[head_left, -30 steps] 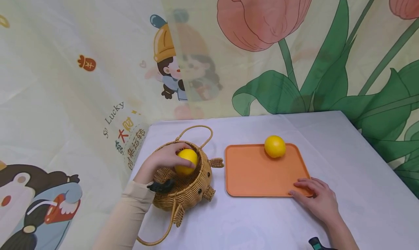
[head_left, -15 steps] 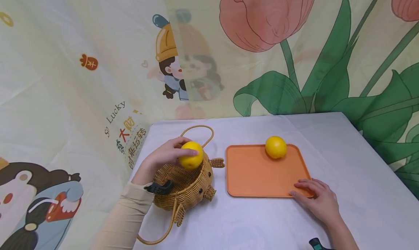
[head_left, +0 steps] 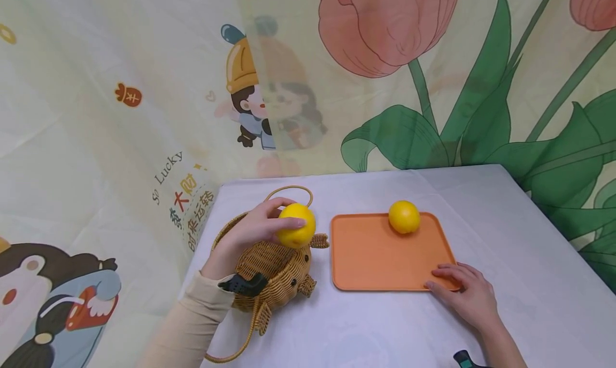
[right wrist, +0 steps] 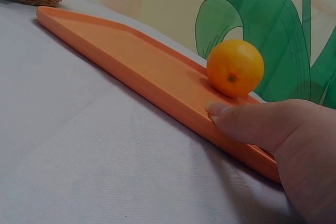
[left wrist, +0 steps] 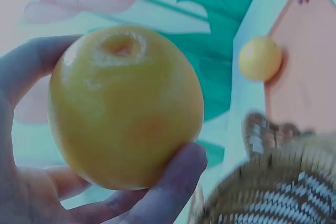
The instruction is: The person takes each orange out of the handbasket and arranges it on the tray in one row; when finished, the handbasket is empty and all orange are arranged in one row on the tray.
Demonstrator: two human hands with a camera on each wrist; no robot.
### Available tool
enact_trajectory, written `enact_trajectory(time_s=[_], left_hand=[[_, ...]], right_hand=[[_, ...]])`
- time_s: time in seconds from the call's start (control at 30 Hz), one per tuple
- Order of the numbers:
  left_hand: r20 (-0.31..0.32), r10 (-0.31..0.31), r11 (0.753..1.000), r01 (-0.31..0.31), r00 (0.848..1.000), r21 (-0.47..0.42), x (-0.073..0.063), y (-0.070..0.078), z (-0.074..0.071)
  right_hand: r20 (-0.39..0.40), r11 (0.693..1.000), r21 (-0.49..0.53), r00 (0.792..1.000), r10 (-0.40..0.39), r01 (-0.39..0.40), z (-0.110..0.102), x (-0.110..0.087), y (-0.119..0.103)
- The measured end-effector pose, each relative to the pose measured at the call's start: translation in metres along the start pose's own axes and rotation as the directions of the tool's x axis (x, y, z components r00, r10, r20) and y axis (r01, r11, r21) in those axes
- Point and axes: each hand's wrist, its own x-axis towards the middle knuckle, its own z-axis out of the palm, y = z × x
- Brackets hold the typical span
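My left hand [head_left: 260, 226] grips an orange [head_left: 297, 225], thumb across its near side and fingers behind it. In the head view the fruit overlaps the far right rim of a fish-shaped wicker basket [head_left: 284, 282]. The left wrist view shows a dimpled end on this orange [left wrist: 126, 114]. A second orange [head_left: 404, 217] rests at the far right edge of a flat orange-coloured tray [head_left: 375, 255]. At the tray's near right corner, my right hand [head_left: 469, 293] holds the rim; its thumb [right wrist: 247, 121] lies over the edge in the right wrist view.
The basket's looped handles [head_left: 289, 188] stick out at the back and front. A white cloth [head_left: 366, 330] covers the table. Behind stands a printed curtain [head_left: 394, 116] with tulips and cartoon figures. A black strap [head_left: 245, 284] sits on my left wrist.
My left hand has lifted the orange up out of the basket and carried it to the right, toward the tray. The right hand, tray and second orange stay put.
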Motion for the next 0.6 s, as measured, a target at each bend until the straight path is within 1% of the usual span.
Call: enact_trajectory(time_s=[0.1,0.23,0.3,0.4,0.6], left_hand=[[-0.009,0.034,0.997,-0.034,0.999,0.064,0.0,0.005,0.012],[-0.02,0.054,0.987,-0.051,0.998,0.153,0.003,0.011,0.028],[-0.012,0.055,0.985,-0.052,0.998,0.165,0.006,0.013,0.035],[0.007,0.044,0.989,-0.045,0.999,0.141,0.011,0.014,0.045],[0.005,0.044,0.983,-0.044,0.999,0.18,0.024,0.012,0.066]], right_hand=[[0.004,1.0,0.002,1.0,0.003,-0.003,0.0,0.0,0.0],[0.003,1.0,0.007,1.0,0.006,-0.006,-0.001,-0.001,-0.001],[0.002,1.0,0.009,1.0,0.008,-0.008,0.0,-0.001,-0.001],[0.002,1.0,0.004,1.0,0.008,-0.008,0.0,-0.001,-0.001],[0.008,1.0,0.001,1.0,0.003,-0.003,-0.002,-0.001,0.0]])
